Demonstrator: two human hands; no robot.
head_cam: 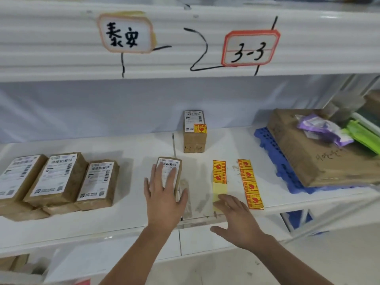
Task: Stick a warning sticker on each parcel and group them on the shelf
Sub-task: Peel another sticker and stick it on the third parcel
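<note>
On the white shelf (123, 219), mid-front: left hand (164, 200) lies flat on a parcel (171, 166), fingers straight and spread over its label. Right hand (236, 219) is just to the right, fingers straight and slightly apart, tips on the bare backing of a used strip (219, 173) that carries two stickers. Full strip (249, 183) of four lies beside it. Behind: upright parcel (195, 138), sticker on its face. Far left: three parcels (59, 177) lie side by side, touching.

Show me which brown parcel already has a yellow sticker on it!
The parcel standing upright at the back wears a yellow sticker. The three parcels on the left and the parcel under the left hand show only white labels.
</note>
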